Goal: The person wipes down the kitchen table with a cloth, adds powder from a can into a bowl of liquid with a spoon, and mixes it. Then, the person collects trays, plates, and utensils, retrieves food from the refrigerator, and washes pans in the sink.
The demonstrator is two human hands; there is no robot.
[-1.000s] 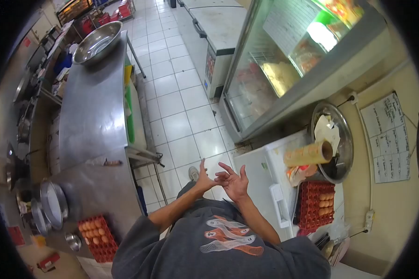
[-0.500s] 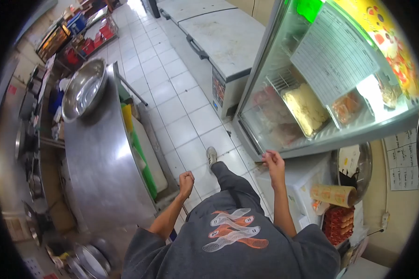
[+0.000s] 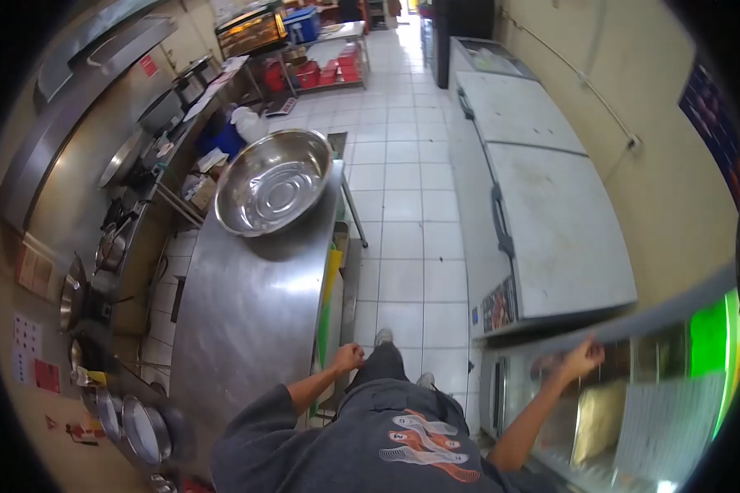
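Step in hand, judged from stance: walking in the aisle between worktop point(image 3: 247, 312) and fridge point(image 3: 645, 357), 1 shoe point(image 3: 384, 337) ahead of the other on the floor point(image 3: 399, 222). Left hand point(image 3: 349, 357) loosely clenched beside the worktop's near right edge, nothing seen in it. Right hand point(image 3: 584, 360) raised across the fridge glass, fingers partly curled; no held thing visible, but blur prevents telling whether it is clenched or released. Fridge stands at the person's right, a paper sheet point(image 3: 666, 419) on its front and a pale yellow block point(image 3: 598, 423) visible through the glass. Basin point(image 3: 275, 185) rests, tilted-looking through the wide lens, at the worktop's far end; freezer point(image 3: 551, 197) lies beyond the fridge. Next move, as judged, calls for clearance of the right forearm from the fridge and of the left knuckles from the worktop edge. Hard to make out: contact between right hand and glass; both palms, hidden; fridge's lower right, cut off by the dark lens border; pans point(image 3: 146, 429) at lower left, partly overlapping.
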